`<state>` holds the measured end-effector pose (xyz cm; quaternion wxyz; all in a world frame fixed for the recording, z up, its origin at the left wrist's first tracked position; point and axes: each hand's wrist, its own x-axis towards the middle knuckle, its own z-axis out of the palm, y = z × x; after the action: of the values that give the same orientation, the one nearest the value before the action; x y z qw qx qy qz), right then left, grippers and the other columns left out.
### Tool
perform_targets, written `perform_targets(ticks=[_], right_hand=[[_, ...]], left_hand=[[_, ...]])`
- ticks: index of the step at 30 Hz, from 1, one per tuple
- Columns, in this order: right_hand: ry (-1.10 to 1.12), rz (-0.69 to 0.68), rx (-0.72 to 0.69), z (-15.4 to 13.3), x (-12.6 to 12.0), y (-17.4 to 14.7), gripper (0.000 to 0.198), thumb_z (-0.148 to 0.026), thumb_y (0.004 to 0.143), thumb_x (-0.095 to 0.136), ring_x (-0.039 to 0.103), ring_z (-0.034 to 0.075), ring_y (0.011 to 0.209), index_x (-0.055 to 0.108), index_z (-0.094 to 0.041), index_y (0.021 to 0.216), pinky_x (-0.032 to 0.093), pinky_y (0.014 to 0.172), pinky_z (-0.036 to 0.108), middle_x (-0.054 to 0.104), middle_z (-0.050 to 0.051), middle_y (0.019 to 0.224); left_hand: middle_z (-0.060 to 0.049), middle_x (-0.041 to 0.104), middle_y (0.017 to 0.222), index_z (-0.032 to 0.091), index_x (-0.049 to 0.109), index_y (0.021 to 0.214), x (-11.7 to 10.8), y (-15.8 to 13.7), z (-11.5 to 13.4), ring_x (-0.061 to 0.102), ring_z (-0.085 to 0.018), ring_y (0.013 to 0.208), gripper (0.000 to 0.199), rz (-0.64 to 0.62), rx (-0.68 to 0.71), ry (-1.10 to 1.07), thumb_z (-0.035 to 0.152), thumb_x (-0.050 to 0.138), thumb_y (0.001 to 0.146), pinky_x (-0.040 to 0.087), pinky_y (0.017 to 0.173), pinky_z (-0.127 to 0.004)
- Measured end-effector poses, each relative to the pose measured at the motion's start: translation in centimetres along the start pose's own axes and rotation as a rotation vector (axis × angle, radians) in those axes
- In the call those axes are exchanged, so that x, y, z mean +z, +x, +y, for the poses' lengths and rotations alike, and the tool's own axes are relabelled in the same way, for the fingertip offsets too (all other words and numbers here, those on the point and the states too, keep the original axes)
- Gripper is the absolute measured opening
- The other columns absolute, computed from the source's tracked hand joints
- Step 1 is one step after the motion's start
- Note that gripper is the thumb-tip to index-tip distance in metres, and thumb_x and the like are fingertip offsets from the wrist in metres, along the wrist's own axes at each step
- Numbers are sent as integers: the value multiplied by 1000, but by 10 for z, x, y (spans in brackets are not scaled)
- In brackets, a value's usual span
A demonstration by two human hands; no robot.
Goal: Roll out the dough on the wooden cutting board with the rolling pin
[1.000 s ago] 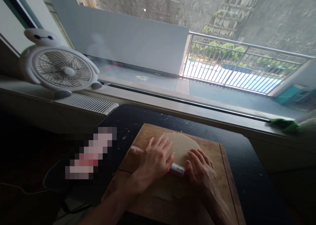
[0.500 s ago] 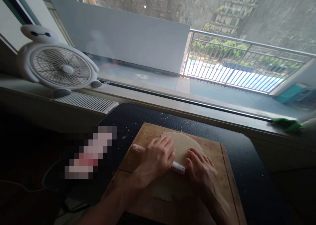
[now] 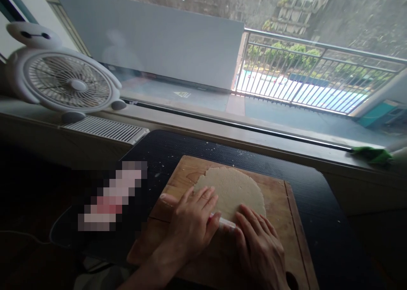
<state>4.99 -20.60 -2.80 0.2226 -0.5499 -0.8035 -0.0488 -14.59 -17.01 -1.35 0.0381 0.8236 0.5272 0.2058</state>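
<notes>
A rolling pin (image 3: 227, 223) with a white printed wrap around its middle lies across a flat, pale sheet of dough (image 3: 235, 188). Over its left part rests my left hand (image 3: 195, 218), fingers stretched forward and thumb beside the wrap; the pin's end pokes out past this hand. My right hand (image 3: 262, 243) bears down on the right part, covering that end. Beneath everything is a wooden board (image 3: 178, 175). The dough's far edge is ragged and shows beyond the pin, while its near part is mostly hidden by my hands and shade.
The board sits on a dark table (image 3: 321, 213) dusted with white crumbs. A white fan (image 3: 78, 85) stands on the sill at the left, by a vent grille (image 3: 111, 129). Left of the board is a blurred-out patch (image 3: 110, 201). Behind the table runs a window; a green cloth-like item (image 3: 372, 155) lies right.
Both hands and the rolling pin have come nearer to me, uncovering more of the dough's far side. The view has shifted slightly.
</notes>
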Motion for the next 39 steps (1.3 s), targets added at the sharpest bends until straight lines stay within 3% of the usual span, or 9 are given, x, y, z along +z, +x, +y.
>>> perform_targets(ticks=[7,10,18,28,33,39], right_hand=[[28,-60,129,30,13,51,30,-31,90,38,54,19,109,56,-23,113,37,95,35,59,3,120],[28,-69,120,28,13,47,30,-31,90,38,52,19,112,56,-23,113,37,95,36,57,3,123],[15,-21,36,-4,1,-5,30,-28,88,44,48,20,118,56,-24,115,30,101,38,50,4,132],[24,-58,135,23,7,49,30,-31,89,40,52,19,111,57,-22,112,37,96,35,58,3,121],[0,-47,95,6,2,21,29,-28,88,41,49,20,116,58,-25,112,34,99,38,53,3,128],[-19,-18,-81,-10,-4,-13,36,-30,85,48,52,20,114,54,-22,119,32,100,37,55,5,127]], left_hand=[[-9,55,128,20,59,114,11,57,-10,45,-25,121,35,-9,11,34,35,40,89,32,101,-46],[-9,53,129,20,58,116,10,53,-9,43,-25,122,36,-10,6,27,36,40,89,31,102,-46],[-7,51,132,23,56,121,-1,-2,2,43,-26,123,38,-9,-1,-6,37,43,88,26,105,-49],[-8,56,126,21,59,114,12,57,-8,46,-25,120,34,41,10,27,35,42,88,33,100,-46],[-9,52,131,21,56,120,7,27,-3,43,-26,123,39,1,2,19,37,41,89,27,104,-49],[-5,51,132,24,53,124,-1,-15,5,41,-26,126,39,5,19,-5,37,43,88,21,107,-50]])
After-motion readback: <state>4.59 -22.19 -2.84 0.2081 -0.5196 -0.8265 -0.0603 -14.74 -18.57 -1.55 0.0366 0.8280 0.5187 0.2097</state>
